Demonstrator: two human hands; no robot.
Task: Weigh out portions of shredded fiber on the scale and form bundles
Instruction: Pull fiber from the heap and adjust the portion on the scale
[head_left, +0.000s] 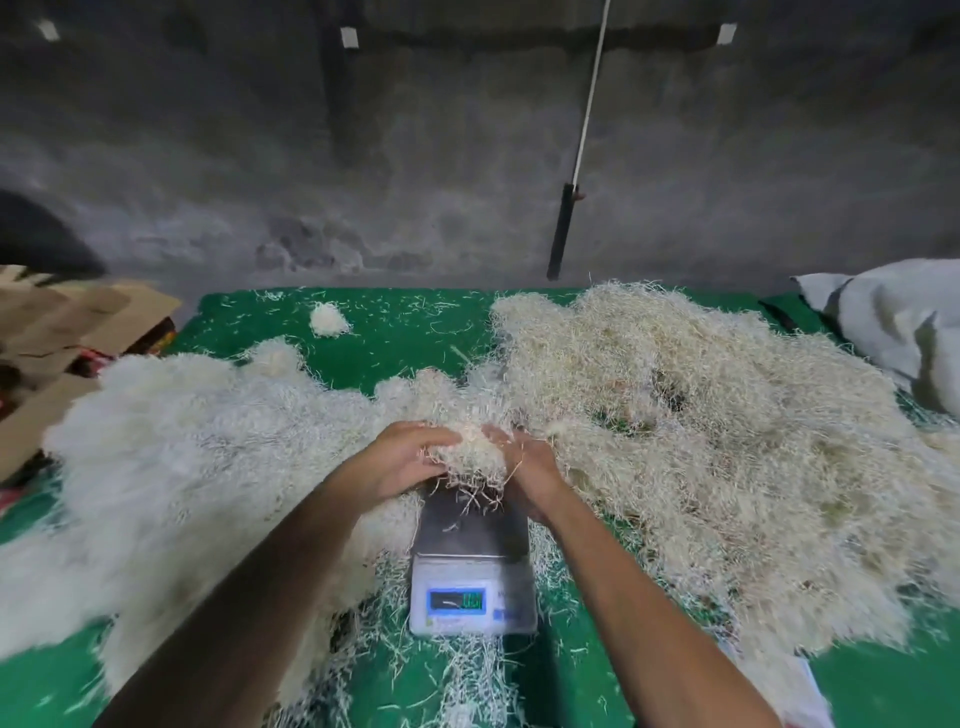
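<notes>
While left hand (402, 457) & right hand (530, 467) cup a fiber clump (470, 452) just above the scale (470, 540) on the green table (395, 332), it looks light, springy & shed-prone, so best squeezed from both sides w/ curled fingers.

A green-covered table (405, 332) carries everything. A large tangled heap of tan shredded fiber (727, 441) spreads over its right half, reaching toward the far edge. A paler, whiter mass of fiber (182, 467) covers the left half up to the left edge. Between them, near the front edge, stands a digital scale (472, 577) with a lit display. A small white tuft (328, 318) lies near the far edge, and loose strands are scattered across the green cover.
</notes>
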